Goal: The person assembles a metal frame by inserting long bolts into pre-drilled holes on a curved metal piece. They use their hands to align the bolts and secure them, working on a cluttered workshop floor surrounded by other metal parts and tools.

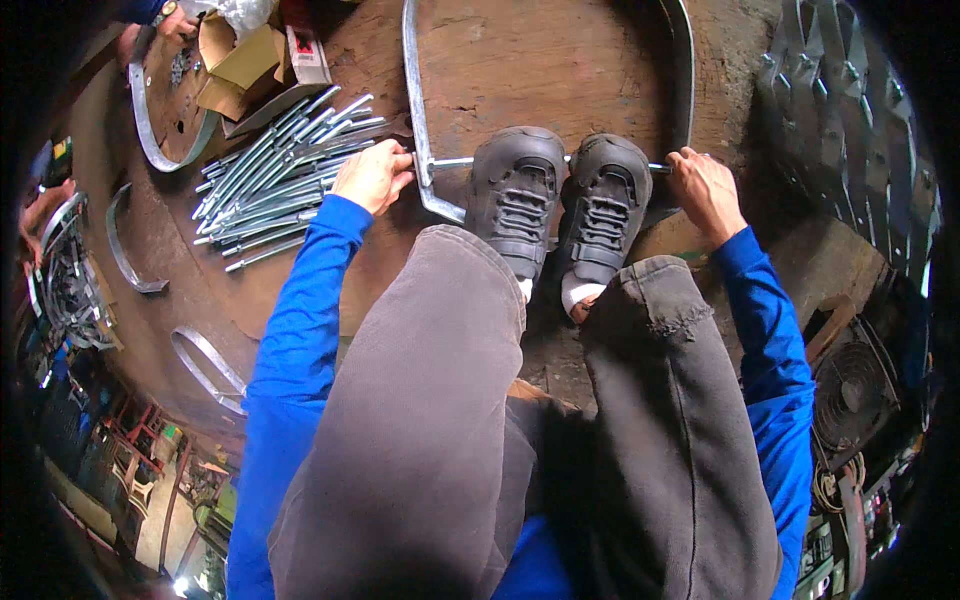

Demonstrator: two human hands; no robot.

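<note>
A galvanized metal strap (415,90), bent in a wide U, lies on the board around my shoes. Across its two legs runs a thin metal rod (452,162), its middle hidden by my shoes. My left hand (370,180) is closed, pinching the rod's left end just outside the strap's left leg. At the other side, my right hand (706,195) has its fingers closed at the rod's right end, by the right leg. Whether a small nut is between any fingers cannot be made out.
A pile of metal rods (285,180) lies left of my left hand, below an open cardboard box (245,65). Loose curved straps (125,245) lie farther left. Stacked straps (850,120) stand at the right, above a round fan (850,390). Another person's hand (178,22) shows upper left.
</note>
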